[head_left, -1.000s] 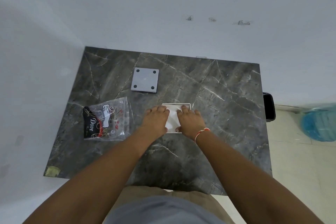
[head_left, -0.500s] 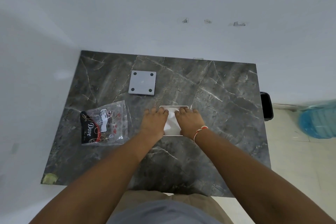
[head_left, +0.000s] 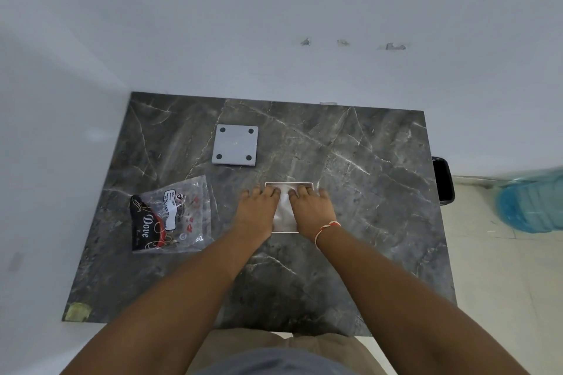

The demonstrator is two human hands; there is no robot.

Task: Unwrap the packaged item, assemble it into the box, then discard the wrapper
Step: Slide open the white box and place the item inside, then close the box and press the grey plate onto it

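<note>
Both hands, left hand [head_left: 259,213] and right hand [head_left: 309,211], lie flat on my white packet [head_left: 286,213], gripping nothing; grey box [head_left: 235,145] sits ahead-left, nearer left.

Both hands cover most of the white box [head_left: 285,192] — its contents can't be made out.

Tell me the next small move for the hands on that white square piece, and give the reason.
Probably lift both hands off. The left hand and right hand lie flat on the white square piece, apparently pressing it down, while the wrapper lies undiscarded on the table.
</note>
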